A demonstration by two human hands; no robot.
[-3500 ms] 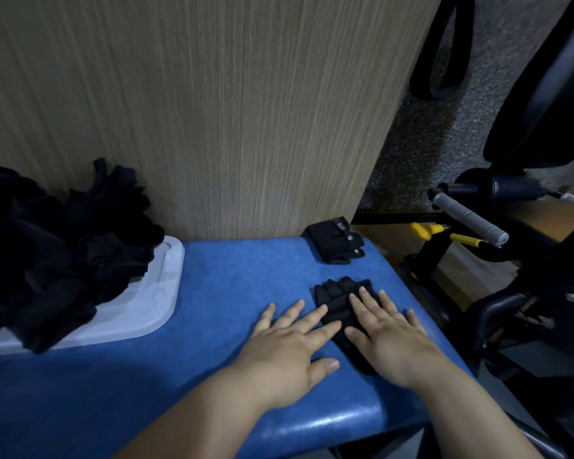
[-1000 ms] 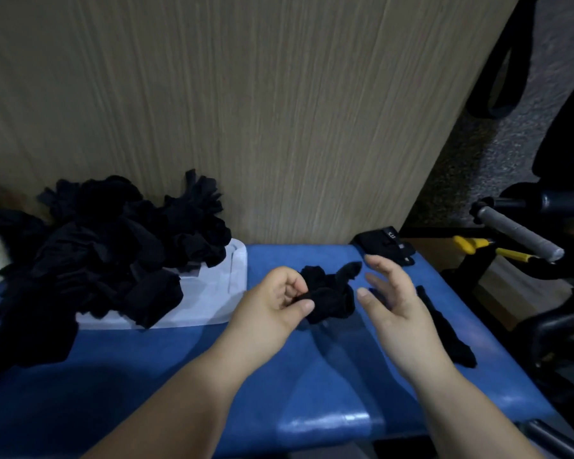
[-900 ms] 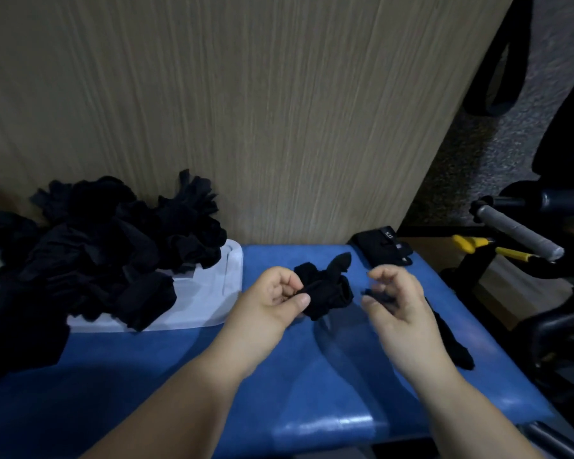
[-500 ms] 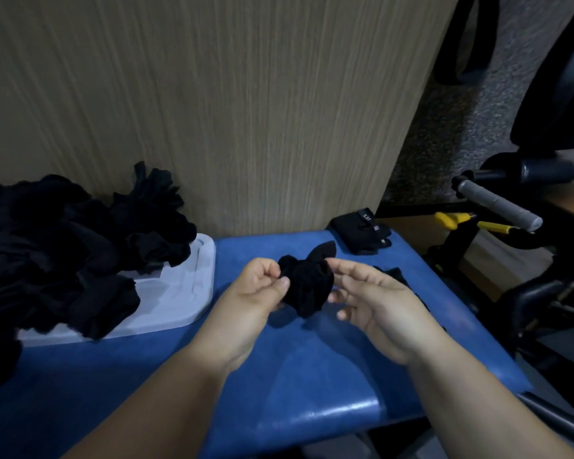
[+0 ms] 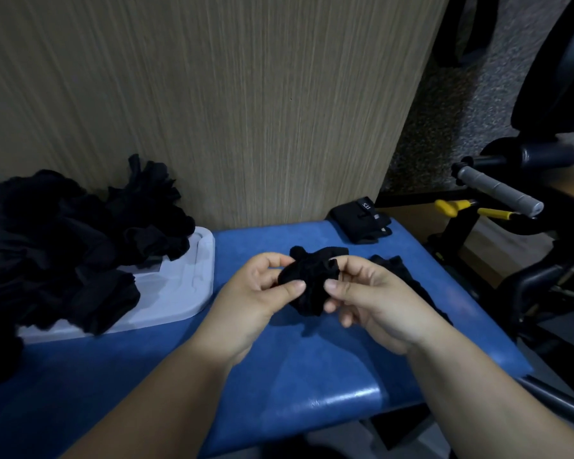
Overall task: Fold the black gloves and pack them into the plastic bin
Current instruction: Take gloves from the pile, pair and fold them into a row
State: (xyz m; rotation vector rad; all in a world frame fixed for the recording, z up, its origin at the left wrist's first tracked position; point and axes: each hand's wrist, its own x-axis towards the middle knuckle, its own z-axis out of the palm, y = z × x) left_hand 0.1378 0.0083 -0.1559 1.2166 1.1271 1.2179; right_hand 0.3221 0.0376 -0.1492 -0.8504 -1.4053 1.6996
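We held a crumpled black glove [image 5: 307, 279] just above the middle of the blue bench [image 5: 312, 369], clear of its padding. Our left hand [image 5: 256, 293] pinched the glove's left side between thumb and curled fingers. Our right hand [image 5: 371, 299] pinched its right side the same way, the thumb on the near face and the fingers [image 5: 340, 261] hooked over the top edge. The cloth was bunched between the two grips, with one lobe sticking up at the top left.

A second black glove [image 5: 408, 283] lay flat near the bench's right edge, partly hidden behind our right hand. A folded glove with a small label [image 5: 358, 221] sat at the far right corner, against the wooden panel [image 5: 212, 94]. Toward the left edge stood the white plastic bin [image 5: 186, 286], with a loose pile of black gloves [image 5: 63, 240] heaped over it and spilling past its left side. Off the right edge we saw a grey grip handle [image 5: 497, 190] and a yellow part [image 5: 454, 206].
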